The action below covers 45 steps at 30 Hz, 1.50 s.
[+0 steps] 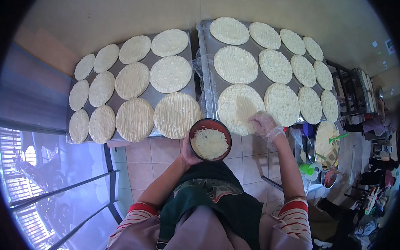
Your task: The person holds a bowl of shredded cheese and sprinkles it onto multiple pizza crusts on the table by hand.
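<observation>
My left hand (189, 153) is closed round the side of a dark bowl with a reddish inside (203, 124). White shredded topping, like grated cheese (210, 144), fills much of it. In a clear plastic glove, my right hand (266, 125) hangs over the near edge of a round, flat dough base (229, 99) on the right-hand table. Its fingers are bent together and point down; what they hold, if anything, is too small to make out. White shreds and pale stripes cover parts of that base. Left of the bowl lies another base (176, 117) with wavy cream stripes.
Rows of similar rounds cover the left metal table (155, 92) and the right one (207, 41), with a narrow gap between. At right stand a large pan with a green-handled tool (339, 138) and a green cup (307, 169). Other people (376, 175) are farther right.
</observation>
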{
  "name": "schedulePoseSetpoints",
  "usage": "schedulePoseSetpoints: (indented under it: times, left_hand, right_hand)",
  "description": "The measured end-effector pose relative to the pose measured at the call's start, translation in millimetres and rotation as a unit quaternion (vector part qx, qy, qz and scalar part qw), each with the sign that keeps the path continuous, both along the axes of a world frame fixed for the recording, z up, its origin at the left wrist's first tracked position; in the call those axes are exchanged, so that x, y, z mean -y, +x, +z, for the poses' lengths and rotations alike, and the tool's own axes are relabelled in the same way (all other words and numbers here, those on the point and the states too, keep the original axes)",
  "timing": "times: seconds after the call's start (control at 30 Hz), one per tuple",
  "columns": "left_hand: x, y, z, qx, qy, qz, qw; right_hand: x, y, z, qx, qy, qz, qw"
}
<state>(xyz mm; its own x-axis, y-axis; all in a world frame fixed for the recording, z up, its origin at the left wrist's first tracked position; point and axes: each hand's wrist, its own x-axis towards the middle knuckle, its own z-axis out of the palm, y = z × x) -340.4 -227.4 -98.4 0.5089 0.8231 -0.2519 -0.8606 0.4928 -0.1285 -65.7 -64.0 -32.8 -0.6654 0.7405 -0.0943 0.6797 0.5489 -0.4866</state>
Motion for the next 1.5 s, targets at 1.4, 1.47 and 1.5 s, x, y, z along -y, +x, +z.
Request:
schedulePoseSetpoints:
  times: [1.4,1.47,1.5]
  left_hand:
    - [-18.5,39.1,44.6,-0.085,0.055,0.014,0.995]
    - [-12.9,37.2,43.6,-0.069,0.031,0.045,0.996]
    - [-11.6,35.8,44.4,-0.062,0.041,0.053,0.996]
  right_hand:
    - [72.4,-80.4,48.2,-0.006,0.097,0.275,0.956]
    - [73.1,-78.1,48.3,0.041,0.032,0.281,0.958]
    - [74.7,-80.0,55.5,0.080,0.008,0.257,0.963]
